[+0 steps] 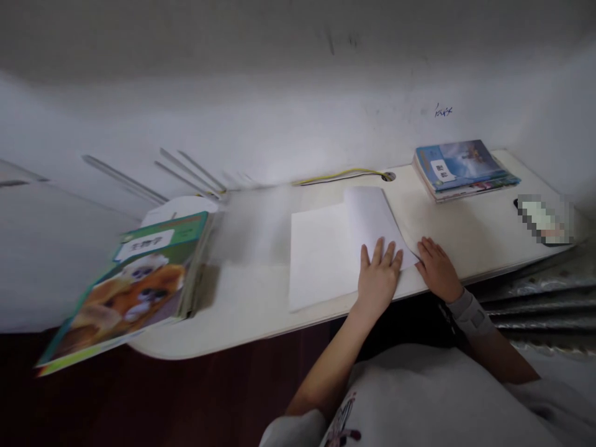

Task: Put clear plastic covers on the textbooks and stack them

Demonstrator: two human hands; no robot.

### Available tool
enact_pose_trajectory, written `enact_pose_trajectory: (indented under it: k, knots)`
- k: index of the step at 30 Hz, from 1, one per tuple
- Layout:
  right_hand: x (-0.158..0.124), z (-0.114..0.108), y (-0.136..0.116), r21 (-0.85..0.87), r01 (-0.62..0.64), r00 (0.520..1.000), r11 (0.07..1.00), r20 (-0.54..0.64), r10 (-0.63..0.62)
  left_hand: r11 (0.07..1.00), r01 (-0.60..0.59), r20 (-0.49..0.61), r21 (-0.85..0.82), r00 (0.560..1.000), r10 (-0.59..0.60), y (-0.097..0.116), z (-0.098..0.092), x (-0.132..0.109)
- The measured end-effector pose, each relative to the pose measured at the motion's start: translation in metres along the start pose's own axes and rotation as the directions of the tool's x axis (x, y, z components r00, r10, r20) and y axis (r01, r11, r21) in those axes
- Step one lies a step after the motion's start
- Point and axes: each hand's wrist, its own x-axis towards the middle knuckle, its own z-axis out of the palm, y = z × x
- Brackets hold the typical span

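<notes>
the left hand [378,279] lay flat, fingers spread, on a folded sheet of white paper [326,254], its upper layer turned back. the right hand [437,269] rested on the white desk [251,307] just beside the sheet's corner, a grey wrist brace [470,313] around its wrist. a stack of textbooks [144,282] stood toward the left, with another stack of books [465,167] at the far right, near a yellow and black cable [339,177].
</notes>
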Motion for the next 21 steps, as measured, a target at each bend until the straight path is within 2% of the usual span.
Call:
enact_pose_trajectory:
  k: [12, 21]
  knots:
    - [0.002, 0.001, 0.010, 0.254, -0.030, 0.995, 0.967, -0.087, 0.054, 0.998, -0.050, 0.021, 0.039, 0.999, 0.049, 0.007, 0.009, 0.008]
    - [0.002, 0.002, 0.007, 0.253, 0.000, 0.990, 0.967, -0.136, 0.036, 0.996, -0.067, 0.061, 0.059, 0.996, 0.064, 0.027, 0.011, 0.020]
